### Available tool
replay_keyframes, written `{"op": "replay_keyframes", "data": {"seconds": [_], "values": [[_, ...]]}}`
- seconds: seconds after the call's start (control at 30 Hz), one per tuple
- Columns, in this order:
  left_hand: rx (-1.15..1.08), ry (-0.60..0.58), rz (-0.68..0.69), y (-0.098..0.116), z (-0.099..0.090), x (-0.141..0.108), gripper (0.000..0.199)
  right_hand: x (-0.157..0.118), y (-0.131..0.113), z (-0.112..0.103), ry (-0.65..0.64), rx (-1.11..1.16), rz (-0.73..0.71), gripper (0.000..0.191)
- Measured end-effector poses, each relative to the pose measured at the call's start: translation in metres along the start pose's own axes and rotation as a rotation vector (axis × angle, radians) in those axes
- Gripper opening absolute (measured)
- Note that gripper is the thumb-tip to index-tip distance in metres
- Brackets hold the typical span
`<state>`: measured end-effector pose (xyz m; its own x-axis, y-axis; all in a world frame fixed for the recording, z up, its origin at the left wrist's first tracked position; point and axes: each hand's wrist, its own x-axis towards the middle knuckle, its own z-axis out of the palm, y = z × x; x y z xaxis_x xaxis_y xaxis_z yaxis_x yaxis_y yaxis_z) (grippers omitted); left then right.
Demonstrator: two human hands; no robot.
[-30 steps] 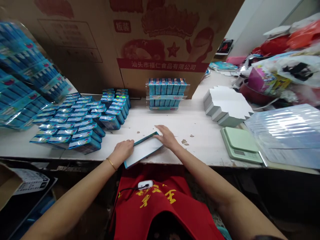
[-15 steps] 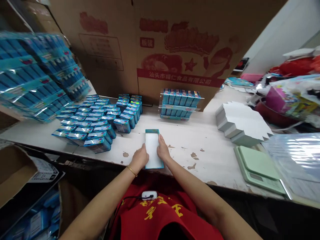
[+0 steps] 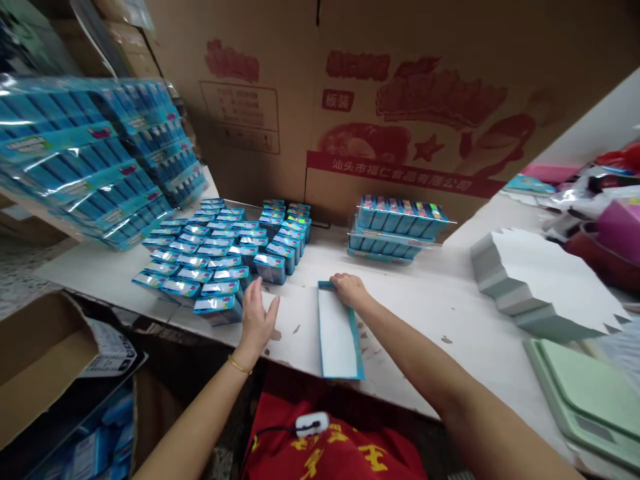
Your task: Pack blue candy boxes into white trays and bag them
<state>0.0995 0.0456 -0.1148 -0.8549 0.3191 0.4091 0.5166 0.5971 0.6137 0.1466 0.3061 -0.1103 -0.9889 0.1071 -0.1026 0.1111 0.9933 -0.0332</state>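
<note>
A shallow open tray (image 3: 341,340), white inside with blue edges, lies lengthwise at the front edge of the white table. My right hand (image 3: 349,290) grips its far end, fingers over the blue rim. To the left, my left hand (image 3: 257,317) is held with fingers apart and nothing in it, beside the nearest of the small blue boxes (image 3: 217,305). Those boxes stand in close rows on the table's left part. Behind the tray, two stacked clear packs (image 3: 395,230) hold more blue boxes.
A large brown carton (image 3: 280,87) stands along the back. Wrapped blue packs (image 3: 100,160) lean at the left. On the right are a stack of white card (image 3: 545,280) and a pale green scale (image 3: 590,387). An open carton (image 3: 45,360) sits below the table at left.
My left hand has let go of the tray and moved left to the blue boxes, opening. My right hand has shifted to the tray's far end. The camera view has turned left.
</note>
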Motion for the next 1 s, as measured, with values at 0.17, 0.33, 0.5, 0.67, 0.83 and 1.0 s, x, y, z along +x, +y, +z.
{"op": "replay_keyframes", "data": {"seconds": [0.17,0.33,0.5,0.67,0.83,1.0], "values": [[-0.056,0.074,-0.020,-0.005,-0.003,0.026,0.055,0.031,-0.018,-0.026,0.187,0.202,-0.156,0.043],[-0.112,0.053,-0.051,-0.006,0.008,0.048,0.059,0.086,-0.073,-0.039,0.453,0.593,0.080,0.072],[-0.072,0.057,-0.061,-0.010,0.020,0.069,0.063,0.116,-0.092,-0.035,0.510,0.544,0.162,0.054],[-0.081,0.081,-0.070,-0.008,0.030,0.068,0.062,0.132,-0.078,-0.038,0.326,0.297,-0.129,0.042],[-0.255,0.021,-0.156,-0.015,0.043,0.067,0.074,0.139,-0.055,-0.039,0.357,0.356,-0.348,0.042],[-0.651,-0.077,-0.171,-0.025,0.045,0.085,0.089,0.121,-0.062,-0.022,0.682,1.059,0.089,0.044]]}}
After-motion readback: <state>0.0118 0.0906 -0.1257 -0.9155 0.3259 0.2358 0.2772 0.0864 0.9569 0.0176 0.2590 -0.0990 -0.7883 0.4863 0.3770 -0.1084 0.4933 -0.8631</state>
